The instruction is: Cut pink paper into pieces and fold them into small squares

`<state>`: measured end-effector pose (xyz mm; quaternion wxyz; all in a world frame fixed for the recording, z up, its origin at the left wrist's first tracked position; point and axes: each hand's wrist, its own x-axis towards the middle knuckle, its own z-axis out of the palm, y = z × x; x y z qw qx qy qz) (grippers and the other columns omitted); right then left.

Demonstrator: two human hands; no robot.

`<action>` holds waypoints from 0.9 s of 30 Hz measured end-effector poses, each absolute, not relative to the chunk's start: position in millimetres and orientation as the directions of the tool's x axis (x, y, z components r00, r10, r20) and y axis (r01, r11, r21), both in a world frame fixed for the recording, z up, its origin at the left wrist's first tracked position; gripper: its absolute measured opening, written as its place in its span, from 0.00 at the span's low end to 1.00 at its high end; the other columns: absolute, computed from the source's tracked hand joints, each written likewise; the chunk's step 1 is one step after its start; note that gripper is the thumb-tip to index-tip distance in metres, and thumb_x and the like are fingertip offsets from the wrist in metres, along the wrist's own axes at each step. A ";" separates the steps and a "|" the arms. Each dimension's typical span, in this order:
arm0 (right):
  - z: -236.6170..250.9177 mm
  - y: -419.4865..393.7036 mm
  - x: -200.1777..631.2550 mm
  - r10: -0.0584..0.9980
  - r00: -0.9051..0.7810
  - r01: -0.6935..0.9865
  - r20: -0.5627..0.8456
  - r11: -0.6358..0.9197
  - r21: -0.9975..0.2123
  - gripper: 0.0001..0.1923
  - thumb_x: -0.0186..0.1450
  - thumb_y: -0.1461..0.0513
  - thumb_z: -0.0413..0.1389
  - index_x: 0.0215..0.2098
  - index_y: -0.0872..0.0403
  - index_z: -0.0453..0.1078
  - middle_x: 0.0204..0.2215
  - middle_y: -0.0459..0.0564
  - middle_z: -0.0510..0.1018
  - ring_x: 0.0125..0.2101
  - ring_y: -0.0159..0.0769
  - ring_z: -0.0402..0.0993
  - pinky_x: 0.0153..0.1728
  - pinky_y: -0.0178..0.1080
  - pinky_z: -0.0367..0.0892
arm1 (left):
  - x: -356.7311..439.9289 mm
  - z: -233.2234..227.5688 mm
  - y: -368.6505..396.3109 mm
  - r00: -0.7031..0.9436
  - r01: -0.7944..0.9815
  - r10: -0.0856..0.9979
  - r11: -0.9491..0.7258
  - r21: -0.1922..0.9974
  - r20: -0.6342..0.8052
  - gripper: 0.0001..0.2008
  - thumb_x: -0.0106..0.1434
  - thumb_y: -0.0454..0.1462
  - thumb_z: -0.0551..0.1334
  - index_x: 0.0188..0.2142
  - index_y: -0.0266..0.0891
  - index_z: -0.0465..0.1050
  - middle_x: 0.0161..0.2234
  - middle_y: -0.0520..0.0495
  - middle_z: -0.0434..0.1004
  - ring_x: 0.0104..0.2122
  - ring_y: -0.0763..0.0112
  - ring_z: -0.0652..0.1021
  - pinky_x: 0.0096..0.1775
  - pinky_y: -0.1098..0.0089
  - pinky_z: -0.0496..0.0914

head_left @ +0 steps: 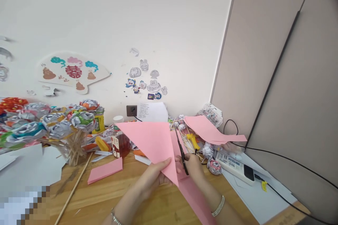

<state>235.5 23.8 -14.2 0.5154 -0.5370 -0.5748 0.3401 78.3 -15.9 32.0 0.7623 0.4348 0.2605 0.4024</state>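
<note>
My left hand (154,174) pinches a pink sheet of paper (154,140), thumb on top and fingers underneath. The sheet is held up above the wooden table and comes to a point near my thumb. In my right hand (194,167) is a pair of dark scissors (181,149), blades pointing away from me along the right edge of the raised sheet. More pink paper (194,197) shows below and behind the scissors and hangs down past my right wrist. Whether the blades are touching the paper, I cannot tell.
Folded pink paper (105,171) lies at left of centre. Paper flowers (52,123) crowd the back left, and a wooden stick (76,184) lies in front. On the right are curved pink sheets (203,128), a yellow glue gun (192,141), a white power strip (233,168) and black cables.
</note>
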 end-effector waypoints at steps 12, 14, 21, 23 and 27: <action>-12.1 16.1 239.1 0.932 0.095 0.923 0.349 0.049 -0.383 0.11 0.56 0.62 0.50 0.35 0.54 0.71 0.34 0.54 0.76 0.35 0.40 0.71 0.32 0.35 0.60 | 26.0 29.9 -28.1 0.387 -0.449 0.921 0.226 0.865 -0.040 0.13 0.55 0.40 0.59 0.36 0.32 0.69 0.24 0.44 0.74 0.25 0.68 0.74 0.32 0.66 0.68; -12.6 17.1 238.9 0.926 0.095 0.946 0.366 0.031 -0.324 0.13 0.56 0.64 0.49 0.38 0.55 0.70 0.37 0.55 0.75 0.39 0.41 0.69 0.36 0.35 0.60 | 23.3 31.0 -28.1 0.399 -0.435 0.916 0.221 0.873 -0.033 0.13 0.55 0.41 0.59 0.36 0.32 0.69 0.24 0.44 0.74 0.25 0.67 0.75 0.32 0.65 0.68; 4.0 17.4 237.3 0.920 0.113 0.965 0.375 -0.012 -0.263 0.12 0.55 0.66 0.51 0.36 0.58 0.71 0.38 0.60 0.72 0.41 0.47 0.67 0.34 0.37 0.62 | 18.1 28.4 -27.0 0.470 -0.300 0.883 0.154 0.941 0.006 0.18 0.53 0.47 0.59 0.33 0.31 0.71 0.24 0.42 0.75 0.23 0.65 0.75 0.29 0.66 0.68; 20.7 9.4 234.1 0.916 0.083 0.907 0.393 0.094 -0.410 0.11 0.56 0.63 0.52 0.35 0.56 0.71 0.39 0.58 0.72 0.41 0.47 0.66 0.36 0.39 0.62 | 16.0 25.1 -25.5 0.502 -0.270 0.865 0.162 0.949 -0.004 0.20 0.55 0.48 0.57 0.31 0.30 0.71 0.23 0.41 0.75 0.22 0.66 0.75 0.28 0.67 0.68; 53.8 -12.7 215.5 0.906 -0.312 0.333 0.285 0.386 -0.861 0.18 0.61 0.53 0.46 0.41 0.55 0.69 0.39 0.53 0.74 0.40 0.41 0.69 0.39 0.40 0.63 | 15.4 21.8 -24.0 0.493 -0.262 0.869 0.187 0.947 -0.035 0.24 0.55 0.51 0.53 0.28 0.30 0.71 0.19 0.42 0.75 0.18 0.68 0.74 0.23 0.69 0.68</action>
